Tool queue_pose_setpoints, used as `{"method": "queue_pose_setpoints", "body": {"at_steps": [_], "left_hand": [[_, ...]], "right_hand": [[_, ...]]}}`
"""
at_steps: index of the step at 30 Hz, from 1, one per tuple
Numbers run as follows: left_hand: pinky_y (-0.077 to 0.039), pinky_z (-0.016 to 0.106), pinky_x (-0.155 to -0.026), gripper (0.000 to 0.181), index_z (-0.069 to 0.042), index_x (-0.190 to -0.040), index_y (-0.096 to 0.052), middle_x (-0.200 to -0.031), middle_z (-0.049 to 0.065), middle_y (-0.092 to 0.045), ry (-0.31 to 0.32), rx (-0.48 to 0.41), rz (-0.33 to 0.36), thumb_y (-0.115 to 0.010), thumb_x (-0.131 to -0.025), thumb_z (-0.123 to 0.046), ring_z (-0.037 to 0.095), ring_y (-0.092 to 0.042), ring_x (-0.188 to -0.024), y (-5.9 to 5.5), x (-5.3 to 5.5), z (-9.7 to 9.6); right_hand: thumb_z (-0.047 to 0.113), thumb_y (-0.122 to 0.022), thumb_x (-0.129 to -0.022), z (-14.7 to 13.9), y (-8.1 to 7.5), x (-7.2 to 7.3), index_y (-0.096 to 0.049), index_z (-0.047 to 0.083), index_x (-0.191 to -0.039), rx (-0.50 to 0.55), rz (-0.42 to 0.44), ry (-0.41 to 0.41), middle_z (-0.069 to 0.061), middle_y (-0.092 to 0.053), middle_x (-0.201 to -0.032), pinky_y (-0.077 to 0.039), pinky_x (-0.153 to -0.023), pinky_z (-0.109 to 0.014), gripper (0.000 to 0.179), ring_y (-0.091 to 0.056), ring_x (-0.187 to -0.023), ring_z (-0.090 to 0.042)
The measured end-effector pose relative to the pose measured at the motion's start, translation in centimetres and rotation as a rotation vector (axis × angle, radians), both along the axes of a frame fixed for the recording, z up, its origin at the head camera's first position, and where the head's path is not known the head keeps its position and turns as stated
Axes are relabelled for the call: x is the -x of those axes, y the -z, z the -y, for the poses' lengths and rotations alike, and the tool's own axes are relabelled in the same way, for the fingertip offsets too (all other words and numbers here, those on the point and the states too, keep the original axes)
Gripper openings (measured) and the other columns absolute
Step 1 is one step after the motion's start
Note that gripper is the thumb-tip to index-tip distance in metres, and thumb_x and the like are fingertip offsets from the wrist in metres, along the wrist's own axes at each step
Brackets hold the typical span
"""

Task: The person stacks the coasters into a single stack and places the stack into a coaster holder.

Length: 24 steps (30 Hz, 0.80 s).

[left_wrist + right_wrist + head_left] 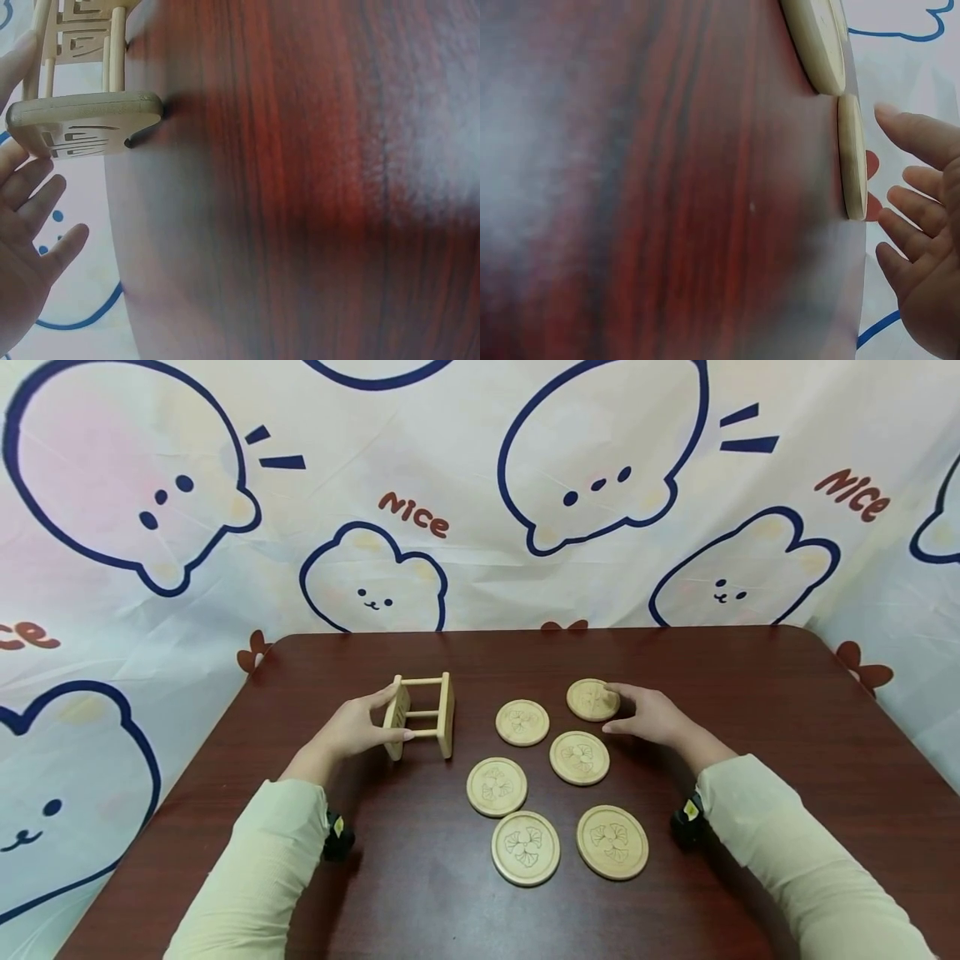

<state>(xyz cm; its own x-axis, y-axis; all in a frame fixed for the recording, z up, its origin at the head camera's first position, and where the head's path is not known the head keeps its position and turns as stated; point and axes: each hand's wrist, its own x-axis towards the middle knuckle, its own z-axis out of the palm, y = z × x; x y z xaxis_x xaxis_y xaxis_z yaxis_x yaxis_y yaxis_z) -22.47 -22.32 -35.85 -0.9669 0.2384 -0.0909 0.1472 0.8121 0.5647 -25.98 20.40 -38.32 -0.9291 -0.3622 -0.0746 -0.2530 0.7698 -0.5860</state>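
My left hand grips the left end panel of a small light-wood coaster rack, thumb at the near side and fingers at the far side. In the left wrist view, the rack shows cut-out slots in its panels and round rods joining them. My right hand is at the far-right round wooden coaster, its fingertips overlapping the coaster's right edge and its thumb spread toward me. The right wrist view has that coaster flat on the table, with the thumb and fingers apart just beyond it.
Several more wooden coasters with engraved leaf patterns lie flat between the hands, among them a near-right coaster and a near-left coaster. The dark red-brown table ends at a cartoon-printed cloth behind it.
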Motion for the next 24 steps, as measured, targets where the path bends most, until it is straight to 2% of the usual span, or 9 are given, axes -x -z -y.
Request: {"method": "queue_pose_setpoints", "body": {"at_steps": [7, 9, 14, 16, 17, 18, 19, 21, 24], "left_hand": [[-0.032, 0.044, -0.090, 0.098, -0.017, -0.138, -0.020, -0.138, 0.009, -0.026, -0.008, 0.024, -0.011, -0.065, -0.062, -0.059, 0.026, -0.031, -0.119, -0.1, -0.1, -0.1], [-0.035, 0.042, -0.086, 0.098, -0.017, -0.138, -0.021, -0.138, 0.011, -0.026, -0.005, 0.029, -0.012, -0.064, -0.062, -0.060, 0.026, -0.048, -0.099, -0.1, -0.1, 0.0], [-0.037, 0.038, -0.077, 0.095, -0.017, -0.138, -0.021, -0.137, 0.013, -0.027, -0.002, 0.023, -0.005, -0.064, -0.064, -0.058, 0.025, -0.046, -0.068, -0.2, -0.2, -0.1], [-0.037, 0.041, -0.083, 0.095, -0.016, -0.138, -0.021, -0.137, 0.013, -0.027, -0.001, 0.022, -0.010, -0.064, -0.064, -0.058, 0.028, -0.049, -0.092, -0.3, -0.3, -0.2], [-0.036, 0.042, -0.083, 0.096, -0.017, -0.138, -0.020, -0.137, 0.013, -0.027, -0.002, 0.017, -0.006, -0.064, -0.064, -0.058, 0.029, -0.049, -0.093, -0.3, -0.3, -0.2], [-0.035, 0.043, -0.086, 0.095, -0.017, -0.138, -0.020, -0.137, 0.014, -0.027, -0.001, 0.012, -0.007, -0.064, -0.064, -0.057, 0.030, -0.044, -0.105, -0.4, -0.3, -0.2], [-0.035, 0.043, -0.086, 0.095, -0.017, -0.138, -0.020, -0.137, 0.013, -0.027, -0.002, 0.007, -0.001, -0.065, -0.064, -0.057, 0.032, -0.047, -0.100, -0.4, -0.3, -0.2], [-0.033, 0.045, -0.089, 0.095, -0.017, -0.138, -0.020, -0.137, 0.014, -0.027, 0.006, 0.012, -0.007, -0.064, -0.064, -0.057, 0.032, -0.037, -0.114, -0.4, -0.3, -0.2], [-0.034, 0.044, -0.088, 0.094, -0.016, -0.138, -0.020, -0.137, 0.013, -0.026, 0.013, 0.016, -0.009, -0.065, -0.065, -0.055, 0.031, -0.043, -0.109, -0.4, -0.3, -0.2]], "right_hand": [[0.031, -0.070, -0.071, 0.2, 0.2, 1.1, -0.034, 0.003, -0.131, 0.021, -0.001, 0.001, -0.021, -0.039, -0.127, -0.026, -0.092, -0.048, 0.076, -0.032, -0.117, -0.035], [0.030, -0.071, -0.071, 0.3, 0.3, 1.4, -0.034, 0.003, -0.131, 0.024, 0.002, 0.000, -0.021, -0.039, -0.127, -0.027, -0.092, -0.048, 0.076, -0.032, -0.117, -0.034], [0.030, -0.070, -0.071, 0.8, 0.6, 2.0, -0.032, 0.003, -0.133, 0.019, 0.010, -0.002, -0.019, -0.035, -0.130, -0.026, -0.093, -0.048, 0.077, -0.030, -0.118, -0.034], [0.030, -0.070, -0.071, 1.0, 0.6, 2.3, -0.031, 0.003, -0.133, 0.022, 0.016, -0.005, -0.019, -0.034, -0.131, -0.025, -0.093, -0.048, 0.078, -0.028, -0.119, -0.034], [0.031, -0.070, -0.071, 1.0, 0.6, 2.4, -0.031, 0.004, -0.133, 0.023, 0.018, -0.005, -0.019, -0.033, -0.132, -0.025, -0.093, -0.047, 0.078, -0.028, -0.120, -0.034], [0.031, -0.070, -0.071, 1.1, 0.7, 2.6, -0.031, 0.004, -0.133, 0.026, 0.022, -0.005, -0.018, -0.033, -0.132, -0.024, -0.094, -0.047, 0.078, -0.027, -0.120, -0.034], [0.031, -0.070, -0.071, 1.2, 0.7, 2.7, -0.031, 0.003, -0.133, 0.028, 0.025, -0.007, -0.018, -0.033, -0.132, -0.024, -0.094, -0.047, 0.078, -0.027, -0.120, -0.034], [0.031, -0.070, -0.071, 1.4, 0.7, 2.9, -0.031, 0.003, -0.133, 0.026, 0.029, -0.012, -0.018, -0.032, -0.133, -0.024, -0.094, -0.047, 0.079, -0.026, -0.121, -0.034], [0.031, -0.070, -0.071, 1.6, 0.7, 3.2, -0.031, 0.004, -0.133, 0.022, 0.035, -0.015, -0.018, -0.032, -0.133, -0.024, -0.094, -0.047, 0.078, -0.026, -0.121, -0.034]]}}
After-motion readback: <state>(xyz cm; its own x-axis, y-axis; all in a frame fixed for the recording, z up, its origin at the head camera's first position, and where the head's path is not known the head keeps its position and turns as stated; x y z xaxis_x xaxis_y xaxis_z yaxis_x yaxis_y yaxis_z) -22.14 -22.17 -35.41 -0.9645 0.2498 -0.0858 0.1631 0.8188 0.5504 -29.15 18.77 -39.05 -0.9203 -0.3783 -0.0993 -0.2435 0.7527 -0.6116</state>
